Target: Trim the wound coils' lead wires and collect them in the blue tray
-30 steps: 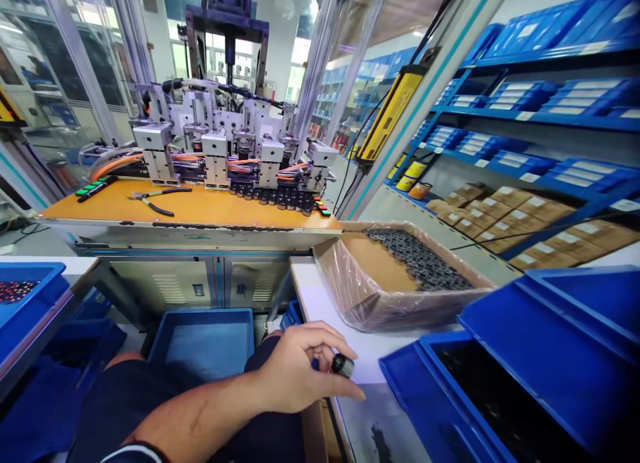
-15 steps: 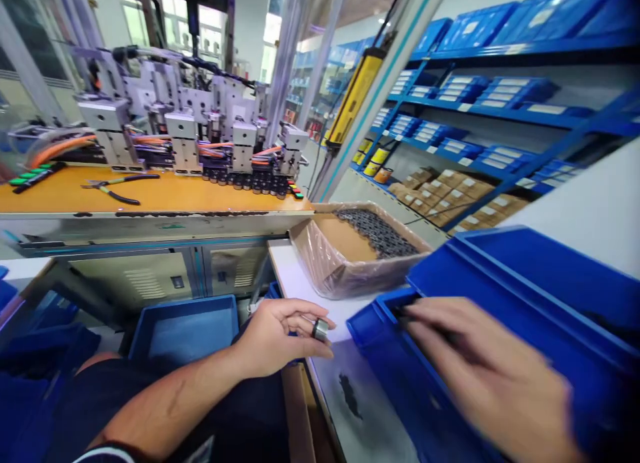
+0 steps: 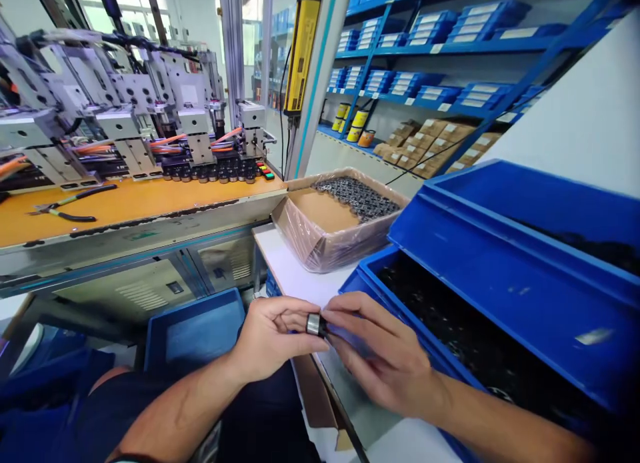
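A small silver and black ring-shaped part [image 3: 313,324] is held between the thumb and fingers of my left hand [image 3: 273,333]. My right hand [image 3: 383,353] meets it from the right, with its fingertips pinched on a small dark piece [image 3: 324,327] against the ring's black side. The shape of that dark piece is mostly hidden by the fingers. Both hands are over the near edge of the white table [image 3: 275,249]. Just right of them stands a blue bin [image 3: 373,266] holding many black pieces.
A plastic-lined carton [image 3: 325,246] with rows of dark parts stands behind the hands. Another blue bin [image 3: 450,243] is stacked at the right. Pliers [image 3: 75,203] and a row of black parts [image 3: 215,173] lie on the orange bench beside the machine. A blue tray [image 3: 200,329] sits lower left.
My right hand has come out of the blue bin and moved left to the ring part in my left hand. The view has turned to the right.
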`<state>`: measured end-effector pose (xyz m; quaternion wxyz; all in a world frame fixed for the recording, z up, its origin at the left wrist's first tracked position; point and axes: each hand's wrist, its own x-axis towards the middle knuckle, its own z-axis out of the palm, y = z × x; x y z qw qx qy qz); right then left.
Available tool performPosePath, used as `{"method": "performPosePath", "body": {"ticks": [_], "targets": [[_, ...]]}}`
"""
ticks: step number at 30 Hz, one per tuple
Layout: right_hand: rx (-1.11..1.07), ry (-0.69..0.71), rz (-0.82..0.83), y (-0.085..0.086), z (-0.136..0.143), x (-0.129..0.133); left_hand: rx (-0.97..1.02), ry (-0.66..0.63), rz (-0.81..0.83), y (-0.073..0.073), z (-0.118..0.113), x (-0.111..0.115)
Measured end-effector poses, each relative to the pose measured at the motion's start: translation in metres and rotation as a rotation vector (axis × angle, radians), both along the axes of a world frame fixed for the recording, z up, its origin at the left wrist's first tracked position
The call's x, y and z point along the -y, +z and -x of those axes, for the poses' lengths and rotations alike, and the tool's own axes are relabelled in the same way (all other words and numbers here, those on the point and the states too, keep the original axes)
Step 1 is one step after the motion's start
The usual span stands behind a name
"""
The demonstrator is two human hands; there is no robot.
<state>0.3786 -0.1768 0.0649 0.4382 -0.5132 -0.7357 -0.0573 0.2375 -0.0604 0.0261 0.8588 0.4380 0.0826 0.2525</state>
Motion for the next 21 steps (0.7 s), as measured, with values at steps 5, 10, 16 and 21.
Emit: {"method": "performPosePath", "body": {"ticks": [5,10,16,21], "targets": [[0.12,-0.016,-0.024,-0.004,-0.0009,-0.0005,0.027,0.061,-0.103,0.0011,0.0056,-0.0005],[0.164,-0.02,-0.087,-0.0052,-0.0005,-0.0018,0.046,0.041,-0.1,0.0035,0.0064,0.0003],[0.256,0.016,-0.131,-0.0088,-0.0032,-0.0012,0.004,0.014,-0.076,0.0046,0.0091,-0.0019],[0.342,0.031,-0.152,-0.0106,-0.0072,0.0003,-0.059,-0.028,-0.008,0.0048,0.0091,-0.0037]]}}
